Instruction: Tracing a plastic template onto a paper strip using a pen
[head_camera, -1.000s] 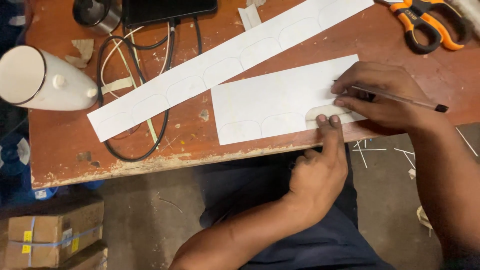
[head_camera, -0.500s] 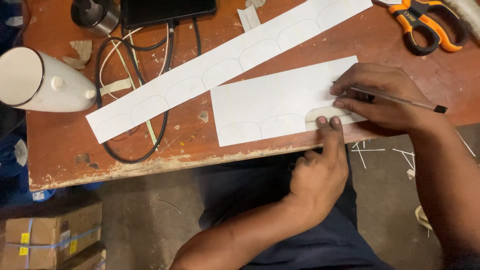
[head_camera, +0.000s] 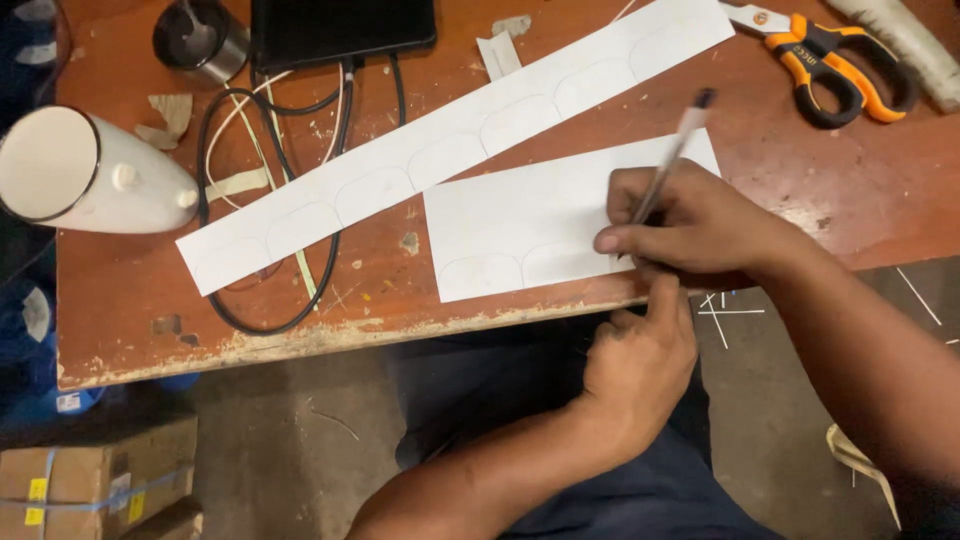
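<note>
My right hand (head_camera: 690, 225) grips a pen (head_camera: 672, 158) held steeply, its tip down on a white paper sheet (head_camera: 530, 215) lying at the front edge of a worn red-brown table (head_camera: 300, 330). Arch outlines are drawn along the sheet's near edge. My left hand (head_camera: 640, 365) reaches up from below the table edge, its fingertips pressing on the sheet's edge just under my right hand; what lies beneath them is hidden. A long white paper strip (head_camera: 450, 150) with a row of drawn arches lies diagonally behind the sheet.
Orange-and-black scissors (head_camera: 830, 60) lie at the back right. A white cup-shaped lamp (head_camera: 85, 175) rests on its side at the left, next to looped black cable (head_camera: 215, 200), a dark tablet (head_camera: 340, 30) and a metal cup (head_camera: 195, 35). Cardboard boxes (head_camera: 90, 480) sit on the floor.
My right hand has turned the pen from lying nearly flat to standing steeply, and shifted left over the sheet's corner. My left hand stays at the sheet's edge.
</note>
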